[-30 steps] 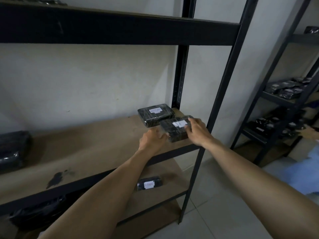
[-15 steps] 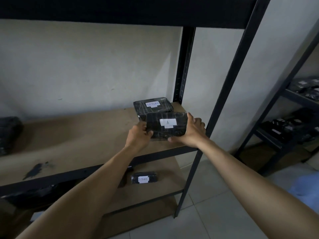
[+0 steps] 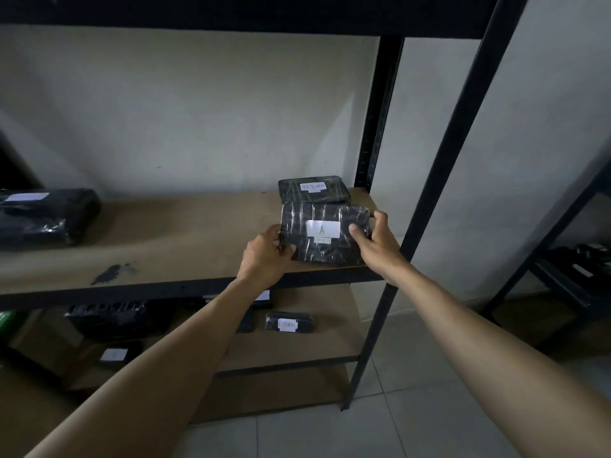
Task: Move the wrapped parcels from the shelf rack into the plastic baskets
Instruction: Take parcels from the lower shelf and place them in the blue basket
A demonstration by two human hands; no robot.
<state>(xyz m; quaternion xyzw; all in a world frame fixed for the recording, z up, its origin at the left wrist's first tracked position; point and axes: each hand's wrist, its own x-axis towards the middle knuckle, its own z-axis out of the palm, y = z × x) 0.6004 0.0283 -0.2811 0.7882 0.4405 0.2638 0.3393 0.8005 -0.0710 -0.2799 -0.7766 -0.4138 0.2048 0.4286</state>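
Observation:
I hold a black wrapped parcel (image 3: 322, 238) with a white label marked "A" above the front right of the brown shelf (image 3: 185, 236). My left hand (image 3: 266, 256) grips its left edge and my right hand (image 3: 375, 244) grips its right edge, thumb on top. Behind it a second black parcel (image 3: 312, 190) labelled "RETURN" lies flat on the shelf near the rear post. A larger black parcel (image 3: 46, 214) lies at the shelf's far left. No plastic basket is in view.
Black rack posts (image 3: 439, 180) stand just right of my hands. The lower shelf (image 3: 317, 345) carries several more black parcels, one small labelled one (image 3: 289, 322) near the front. A second rack (image 3: 575, 272) with dark parcels stands at the right. Pale floor tiles (image 3: 413, 424) lie below.
The parcel came off the shelf into both hands and was turned label-up toward me. My view has dropped a little, showing more of the lower shelf.

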